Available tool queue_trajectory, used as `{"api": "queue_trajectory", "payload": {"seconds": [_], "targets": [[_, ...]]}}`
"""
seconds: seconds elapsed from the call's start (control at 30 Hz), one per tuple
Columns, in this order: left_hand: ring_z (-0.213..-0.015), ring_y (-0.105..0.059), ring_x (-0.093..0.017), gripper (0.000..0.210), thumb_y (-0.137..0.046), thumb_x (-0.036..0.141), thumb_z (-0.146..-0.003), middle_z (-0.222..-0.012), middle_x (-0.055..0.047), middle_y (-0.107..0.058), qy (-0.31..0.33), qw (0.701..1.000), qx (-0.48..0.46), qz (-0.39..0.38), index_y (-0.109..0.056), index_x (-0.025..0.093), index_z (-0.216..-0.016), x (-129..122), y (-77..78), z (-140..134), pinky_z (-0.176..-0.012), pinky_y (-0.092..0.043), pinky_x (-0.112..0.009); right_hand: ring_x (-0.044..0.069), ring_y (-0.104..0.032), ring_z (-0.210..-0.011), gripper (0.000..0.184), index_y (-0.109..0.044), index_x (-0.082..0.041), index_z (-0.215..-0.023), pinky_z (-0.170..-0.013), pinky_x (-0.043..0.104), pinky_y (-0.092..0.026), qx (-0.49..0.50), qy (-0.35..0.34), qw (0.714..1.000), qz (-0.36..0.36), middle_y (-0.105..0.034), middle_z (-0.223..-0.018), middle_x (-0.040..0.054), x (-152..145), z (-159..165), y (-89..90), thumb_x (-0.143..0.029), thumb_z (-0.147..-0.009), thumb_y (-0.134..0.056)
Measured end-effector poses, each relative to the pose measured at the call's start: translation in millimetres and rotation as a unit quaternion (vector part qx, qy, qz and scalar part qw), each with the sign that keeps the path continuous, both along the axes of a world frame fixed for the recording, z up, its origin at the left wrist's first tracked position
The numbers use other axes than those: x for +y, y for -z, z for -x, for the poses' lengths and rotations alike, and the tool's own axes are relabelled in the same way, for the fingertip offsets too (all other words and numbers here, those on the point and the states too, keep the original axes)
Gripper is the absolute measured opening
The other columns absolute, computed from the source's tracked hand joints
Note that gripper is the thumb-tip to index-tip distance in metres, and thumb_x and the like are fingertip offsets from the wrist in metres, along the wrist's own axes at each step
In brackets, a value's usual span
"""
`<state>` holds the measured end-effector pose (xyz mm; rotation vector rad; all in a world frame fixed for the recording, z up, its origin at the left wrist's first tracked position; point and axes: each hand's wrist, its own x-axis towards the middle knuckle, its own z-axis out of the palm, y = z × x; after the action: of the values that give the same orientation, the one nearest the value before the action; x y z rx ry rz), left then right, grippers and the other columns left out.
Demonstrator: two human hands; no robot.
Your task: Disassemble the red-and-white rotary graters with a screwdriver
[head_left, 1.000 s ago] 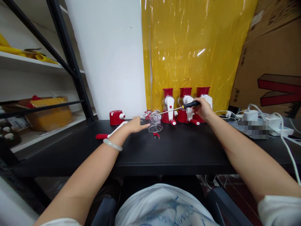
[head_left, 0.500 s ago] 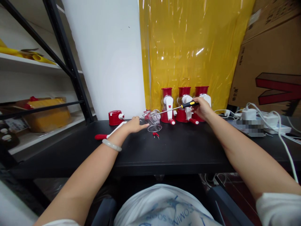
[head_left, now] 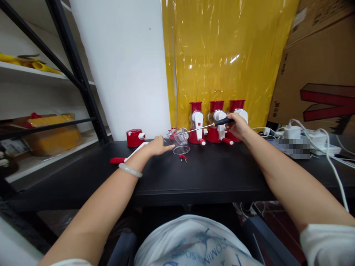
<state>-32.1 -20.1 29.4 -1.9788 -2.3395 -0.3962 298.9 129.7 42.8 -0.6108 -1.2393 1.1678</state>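
In my right hand is a screwdriver with a black and yellow handle, its long shaft pointing left. The shaft's tip meets a clear plastic grater body, which lies tilted on the black table. My left hand is closed on the body's left end, thumb stretched along the near side; its fingertips are partly hidden. Just in front lie small red parts with metal pins. A white crank with a red handle rests by my left wrist, and a red grater base stands behind it.
Three red and white rotary graters stand along the yellow plastic sheet at the back. White chargers and cables lie on the right, before a large cardboard box. A black-framed shelf borders the left.
The screwdriver handle has turned in my right hand, so its yellow stripe no longer faces me. Both hands stay in nearly the same place; the whole view has shifted slightly.
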Motion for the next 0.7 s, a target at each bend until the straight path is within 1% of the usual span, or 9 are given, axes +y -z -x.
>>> {"api": "queue_trajectory", "payload": {"seconds": [0.1, 0.17, 0.23, 0.3, 0.37, 0.43, 0.53, 0.6, 0.7], "targets": [[-0.107, -0.063, -0.037, 0.081, -0.053, 0.074, -0.076, -0.125, -0.025, -0.061, 0.001, 1.0, -0.006, -0.001, -0.053, 0.008, -0.122, -2, -1.2, -2, -0.081, -0.05, -0.041, 0.011, -0.046, -0.043, 0.023, -0.046, -0.024, -0.077, -0.041, 0.025, -0.04, 0.022, -0.017, 1.0, 0.006, -0.05, -0.057, -0.0055, 0, -2, 0.1, -0.03, -0.062, -0.062], [-0.107, -0.063, -0.037, 0.081, -0.052, 0.074, -0.077, -0.125, -0.025, -0.06, 0.0, 1.0, -0.004, 0.001, -0.053, 0.008, -0.122, -2, -1.6, -2, -0.08, -0.05, -0.041, 0.012, -0.044, -0.041, 0.024, -0.047, -0.024, -0.077, -0.039, 0.025, -0.039, 0.008, -0.009, 1.0, 0.005, -0.049, -0.054, -0.0048, 3, -2, 1.1, -0.039, -0.068, -0.062], [-0.108, -0.062, -0.038, 0.083, -0.051, 0.076, -0.076, -0.126, -0.026, -0.059, -0.003, 1.0, 0.001, 0.003, -0.052, 0.007, -0.123, -2, -1.3, -2, -0.081, -0.05, -0.041, 0.012, -0.04, -0.038, 0.031, -0.048, -0.024, -0.075, -0.038, 0.026, -0.036, -0.017, 0.008, 1.0, -0.01, -0.043, -0.047, -0.0056, 7, -1, 2.4, -0.052, -0.075, -0.059], [-0.109, -0.062, -0.038, 0.085, -0.05, 0.077, -0.076, -0.127, -0.026, -0.058, -0.003, 1.0, 0.003, 0.003, -0.052, 0.006, -0.124, -2, -0.7, -1, -0.081, -0.05, -0.041, 0.011, -0.035, -0.035, 0.036, -0.047, -0.024, -0.073, -0.038, 0.026, -0.036, -0.043, 0.035, 0.998, -0.039, -0.035, -0.041, -0.0078, 10, 0, 3.6, -0.057, -0.076, -0.06], [-0.108, -0.062, -0.039, 0.085, -0.051, 0.076, -0.075, -0.126, -0.027, -0.059, 0.001, 1.0, -0.002, 0.0, -0.052, 0.006, -0.123, -2, -0.4, 0, -0.08, -0.05, -0.041, 0.01, -0.035, -0.034, 0.032, -0.047, -0.024, -0.073, -0.039, 0.026, -0.038, -0.055, 0.06, 0.995, -0.054, -0.033, -0.041, -0.009, 11, 2, 4.0, -0.051, -0.075, -0.065], [-0.107, -0.063, -0.038, 0.083, -0.053, 0.075, -0.075, -0.124, -0.026, -0.061, 0.003, 1.0, -0.009, -0.002, -0.054, 0.006, -0.122, -2, -0.6, -1, -0.079, -0.05, -0.041, 0.01, -0.04, -0.037, 0.024, -0.048, -0.024, -0.077, -0.041, 0.025, -0.041, -0.042, 0.062, 0.997, -0.036, -0.042, -0.046, -0.0081, 8, 2, 3.0, -0.038, -0.07, -0.067], [-0.104, -0.064, -0.037, 0.08, -0.054, 0.073, -0.076, -0.121, -0.025, -0.062, 0.002, 1.0, -0.014, 0.001, -0.054, 0.007, -0.121, -2, -1.8, -2, -0.077, -0.05, -0.04, 0.012, -0.052, -0.048, 0.023, -0.049, -0.024, -0.081, -0.044, 0.024, -0.044, 0.014, 0.005, 1.0, -0.001, -0.054, -0.059, -0.0055, 1, 0, 0.4, -0.024, -0.062, -0.061], [-0.103, -0.064, -0.036, 0.08, -0.054, 0.073, -0.076, -0.119, -0.024, -0.063, 0.001, 1.0, -0.014, 0.004, -0.054, 0.007, -0.121, -3, -2.6, -4, -0.076, -0.05, -0.039, 0.013, -0.056, -0.051, 0.024, -0.048, -0.024, -0.081, -0.044, 0.025, -0.045, 0.038, -0.033, 0.999, 0.004, -0.056, -0.062, -0.005, -3, -2, -0.8, -0.023, -0.059, -0.059], [-0.101, -0.065, -0.035, 0.08, -0.056, 0.074, -0.074, -0.116, -0.022, -0.065, 0.002, 1.0, -0.021, 0.001, -0.055, 0.009, -0.12, -4, -3.2, -4, -0.076, -0.05, -0.038, 0.013, -0.056, -0.049, 0.022, -0.048, -0.024, -0.08, -0.043, 0.024, -0.044, 0.027, -0.025, 0.999, -0.001, -0.057, -0.061, -0.0041, -1, -4, -0.3, -0.033, -0.066, -0.062]]}}
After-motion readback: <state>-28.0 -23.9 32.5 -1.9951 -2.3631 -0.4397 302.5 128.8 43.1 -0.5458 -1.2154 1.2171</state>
